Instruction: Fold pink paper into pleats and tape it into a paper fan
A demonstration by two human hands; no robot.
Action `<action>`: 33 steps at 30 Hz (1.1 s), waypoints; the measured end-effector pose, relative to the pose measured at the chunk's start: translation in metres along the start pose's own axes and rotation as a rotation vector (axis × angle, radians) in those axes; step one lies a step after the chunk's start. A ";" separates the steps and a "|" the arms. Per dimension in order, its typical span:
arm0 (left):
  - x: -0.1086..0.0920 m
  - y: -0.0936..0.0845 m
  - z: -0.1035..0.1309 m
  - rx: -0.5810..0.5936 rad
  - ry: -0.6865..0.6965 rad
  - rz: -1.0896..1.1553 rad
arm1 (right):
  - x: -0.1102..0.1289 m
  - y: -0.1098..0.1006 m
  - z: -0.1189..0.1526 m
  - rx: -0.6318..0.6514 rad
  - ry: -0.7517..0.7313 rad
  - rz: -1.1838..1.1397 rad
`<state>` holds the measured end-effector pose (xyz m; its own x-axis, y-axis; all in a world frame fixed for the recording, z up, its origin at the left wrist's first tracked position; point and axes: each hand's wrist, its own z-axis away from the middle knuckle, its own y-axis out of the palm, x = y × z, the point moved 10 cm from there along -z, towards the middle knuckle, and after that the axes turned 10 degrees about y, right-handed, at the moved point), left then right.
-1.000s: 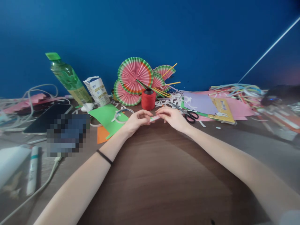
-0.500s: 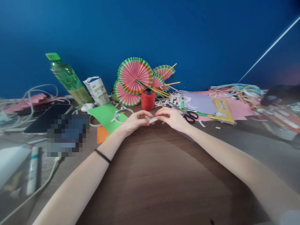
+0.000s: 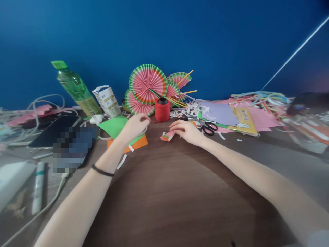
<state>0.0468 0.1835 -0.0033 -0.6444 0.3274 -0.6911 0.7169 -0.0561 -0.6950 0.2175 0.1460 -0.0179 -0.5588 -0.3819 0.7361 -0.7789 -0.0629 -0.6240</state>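
Note:
My right hand (image 3: pixel 187 132) is closed on a small folded piece of pleated paper (image 3: pixel 167 136), pink with green and orange at its fanned end, which sticks out to the left of the fingers. Over the green paper (image 3: pixel 113 124), my left hand (image 3: pixel 136 126) has its fingers curled together; whether they grip anything is hidden. A ring-shaped roll of tape lies mostly behind that hand. Between the hands and farther back stands a spool of red thread (image 3: pixel 162 111). Behind it, pleated watermelon-patterned paper fans (image 3: pixel 148 82) lean against the blue wall.
Black-handled scissors (image 3: pixel 209 128) lie right of my right hand, beside purple paper (image 3: pixel 218 112) and a yellow packet (image 3: pixel 244 120). Orange paper (image 3: pixel 138 143) and white strips (image 3: pixel 121 161) lie near my left wrist. Leftward are a green bottle (image 3: pixel 77 89), a carton (image 3: pixel 107 102) and phones (image 3: pixel 55 130).
My left hand has left the pleated paper and moved left, over the green paper and tape roll. My right hand stays nearly in place with the pleated paper, now more exposed.

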 end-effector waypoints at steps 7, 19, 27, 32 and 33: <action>0.023 0.008 0.009 0.396 -0.044 -0.556 | 0.013 -0.004 0.006 -0.041 -0.064 -0.102; -0.026 0.030 0.013 0.412 0.162 0.026 | 0.030 -0.002 0.019 -0.134 -0.104 -0.133; -0.041 0.052 0.022 0.514 0.177 0.407 | 0.038 0.004 0.021 -0.098 -0.151 -0.053; -0.043 0.058 0.019 0.491 0.226 0.433 | 0.035 0.007 0.020 -0.104 -0.139 0.000; -0.044 0.058 0.019 0.477 0.231 0.420 | 0.035 0.008 0.021 -0.109 -0.141 0.016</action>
<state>0.1116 0.1482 -0.0172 -0.2248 0.3772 -0.8984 0.6635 -0.6160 -0.4247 0.1982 0.1133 -0.0026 -0.5319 -0.5080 0.6775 -0.8009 0.0417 -0.5974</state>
